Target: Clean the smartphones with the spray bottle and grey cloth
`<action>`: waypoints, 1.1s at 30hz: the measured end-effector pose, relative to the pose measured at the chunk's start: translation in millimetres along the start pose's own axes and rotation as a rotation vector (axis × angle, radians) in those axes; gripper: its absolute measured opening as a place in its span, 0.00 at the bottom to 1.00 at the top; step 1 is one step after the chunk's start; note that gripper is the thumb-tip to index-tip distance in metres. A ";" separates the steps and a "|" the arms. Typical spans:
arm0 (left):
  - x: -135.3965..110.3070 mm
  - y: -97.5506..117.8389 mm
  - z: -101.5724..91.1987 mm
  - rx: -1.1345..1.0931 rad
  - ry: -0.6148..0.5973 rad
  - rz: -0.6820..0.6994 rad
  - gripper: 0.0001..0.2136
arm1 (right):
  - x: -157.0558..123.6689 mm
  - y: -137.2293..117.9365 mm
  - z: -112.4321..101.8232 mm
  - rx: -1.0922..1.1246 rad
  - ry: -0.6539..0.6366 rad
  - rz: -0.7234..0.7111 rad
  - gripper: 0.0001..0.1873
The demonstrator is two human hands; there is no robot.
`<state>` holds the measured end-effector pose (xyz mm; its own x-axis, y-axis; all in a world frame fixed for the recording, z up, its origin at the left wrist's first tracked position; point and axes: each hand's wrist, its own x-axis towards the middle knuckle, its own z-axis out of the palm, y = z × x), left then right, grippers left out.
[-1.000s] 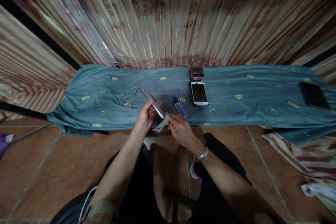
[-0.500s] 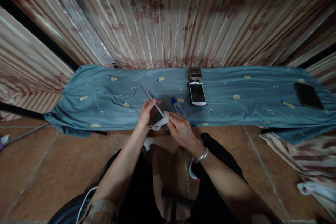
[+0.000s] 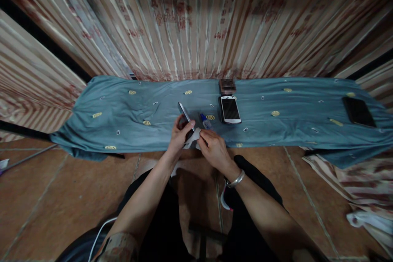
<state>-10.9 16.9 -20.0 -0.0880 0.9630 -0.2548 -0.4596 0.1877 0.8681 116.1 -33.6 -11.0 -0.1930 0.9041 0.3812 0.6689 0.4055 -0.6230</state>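
My left hand (image 3: 179,134) is closed around a thin smartphone (image 3: 184,112), which I see nearly edge-on, its far end tilted up and to the left. Pinched in my right hand (image 3: 215,149) is a light grey cloth (image 3: 193,137), pressed to the phone's near end. Part of the cloth hangs down between the two hands. Just beyond my right fingers lies a small clear bottle with a blue cap (image 3: 204,119), its lower part hidden by that hand. A white phone (image 3: 231,109) with a dark screen lies to the right of the bottle.
Blue patterned fabric (image 3: 166,94) covers the long narrow table. Behind the white phone sits a small blurred-out box (image 3: 227,86). A black flat device (image 3: 358,111) lies at the far right. Striped curtains (image 3: 196,20) hang right behind the table.
The smartphone has turned more upright and moved slightly right with my left hand. My right hand stays at its near end with the cloth.
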 end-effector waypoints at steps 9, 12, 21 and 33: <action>-2.6 -5.1 16.5 0.025 -0.049 -0.020 0.27 | -1.5 14.3 -14.5 0.024 -0.023 0.032 0.11; 1.5 -5.3 19.5 0.020 -0.042 -0.010 0.28 | -5.4 17.9 -18.3 0.006 -0.076 0.018 0.08; 6.6 -11.1 30.9 -0.011 -0.037 -0.001 0.31 | -12.3 25.1 -27.3 -0.028 -0.122 0.065 0.08; 4.6 -19.7 45.3 0.066 -0.088 0.026 0.27 | -13.5 29.8 -32.0 -0.104 -0.046 0.120 0.07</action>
<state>37.8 26.4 -19.0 -0.0201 0.9804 -0.1959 -0.3987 0.1718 0.9009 161.6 -38.1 -12.9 -0.1384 0.9513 0.2755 0.7591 0.2806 -0.5874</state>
